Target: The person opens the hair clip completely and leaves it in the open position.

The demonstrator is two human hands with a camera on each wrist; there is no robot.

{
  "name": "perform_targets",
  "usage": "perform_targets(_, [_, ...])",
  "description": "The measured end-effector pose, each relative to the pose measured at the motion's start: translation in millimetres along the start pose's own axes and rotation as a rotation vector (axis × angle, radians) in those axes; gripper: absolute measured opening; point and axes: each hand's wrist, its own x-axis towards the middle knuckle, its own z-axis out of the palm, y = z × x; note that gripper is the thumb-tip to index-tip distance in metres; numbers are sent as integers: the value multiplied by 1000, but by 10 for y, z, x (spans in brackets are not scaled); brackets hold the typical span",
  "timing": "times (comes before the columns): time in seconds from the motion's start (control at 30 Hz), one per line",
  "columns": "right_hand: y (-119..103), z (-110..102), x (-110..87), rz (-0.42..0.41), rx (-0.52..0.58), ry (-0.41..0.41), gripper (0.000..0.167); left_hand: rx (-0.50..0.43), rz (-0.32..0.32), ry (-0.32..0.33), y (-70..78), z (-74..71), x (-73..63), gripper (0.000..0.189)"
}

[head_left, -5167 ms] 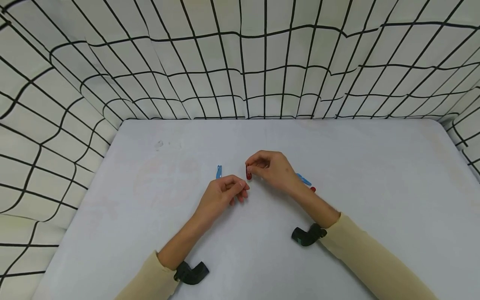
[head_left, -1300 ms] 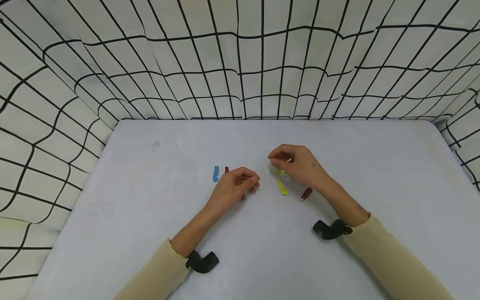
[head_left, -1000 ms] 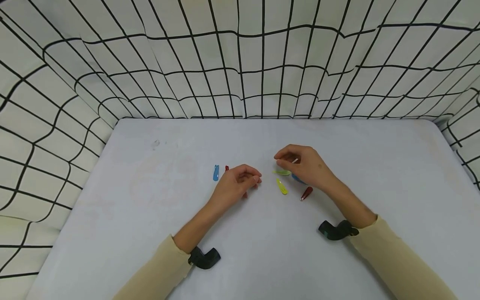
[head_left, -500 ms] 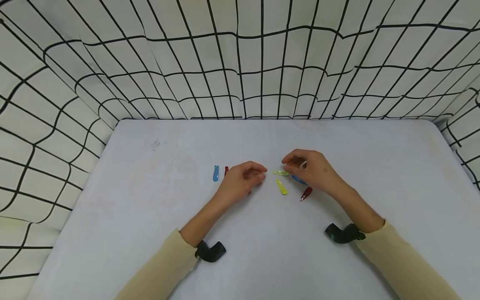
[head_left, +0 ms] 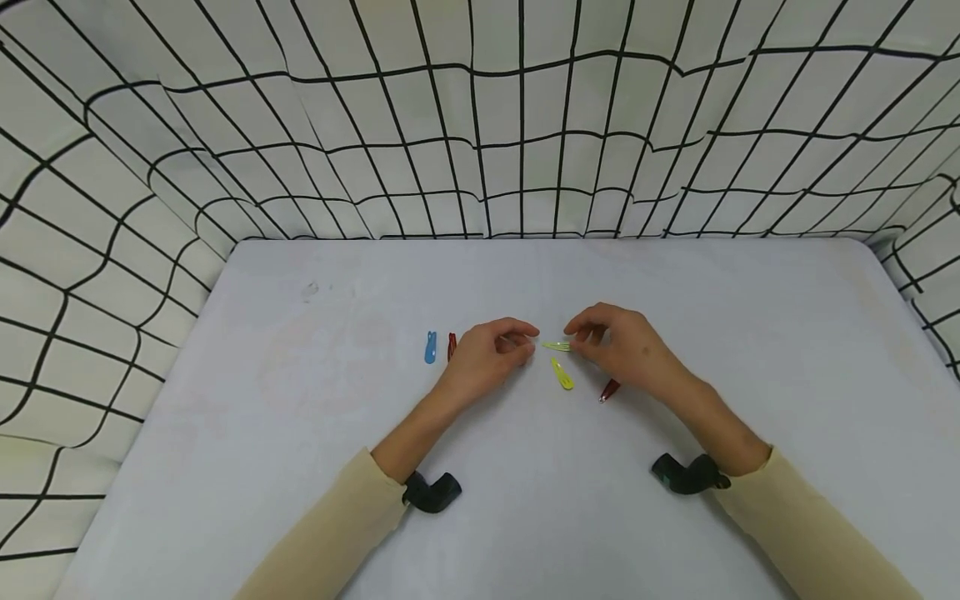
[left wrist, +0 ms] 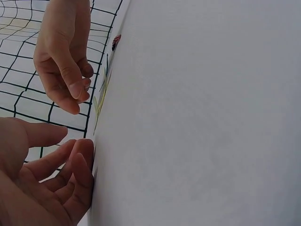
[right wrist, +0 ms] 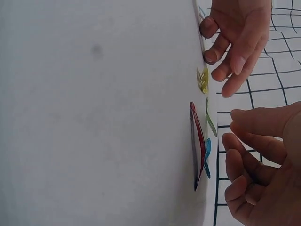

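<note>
Picking up seems the step: just beside the right hand (head_left: pixel 621 343), fingers parted, the green clip (head_left: pixel 557 346) must likely be pinched; nothing is held by the left hand (head_left: pixel 489 353), likewise parted

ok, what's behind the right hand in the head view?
A red clip and a green clip poke out past the right hand, the rest of each covered. A blue clip is hidden there but shows in the right wrist view.

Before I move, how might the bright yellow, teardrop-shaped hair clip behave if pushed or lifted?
The yellow clip looks small compared with the left hand, so probably light. Its long, tapered outline suggests sliding or pivoting rather than rolling. Its smooth-looking surface may feel slippery.
</note>
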Motion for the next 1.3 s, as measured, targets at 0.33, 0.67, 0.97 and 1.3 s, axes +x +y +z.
perform_targets(0.33, [-71, 52, -26, -17, -88, -34, 21, 103, -3, -19, 27, 27, 69, 27])
perform_targets(0.67, [-50, 45, -28, 0, -113, -42, 23, 200, 24, -34, 66, 65, 131, 26])
perform_targets(0.97, [-75, 100, 0, 30, -147, -63, 25, 242, 14, -37, 78, 47, 108, 25])
perform_targets(1.3, [-75, 110, 31, 46, -160, -74, 23, 273, 21, -44, 101, 74, 122, 24])
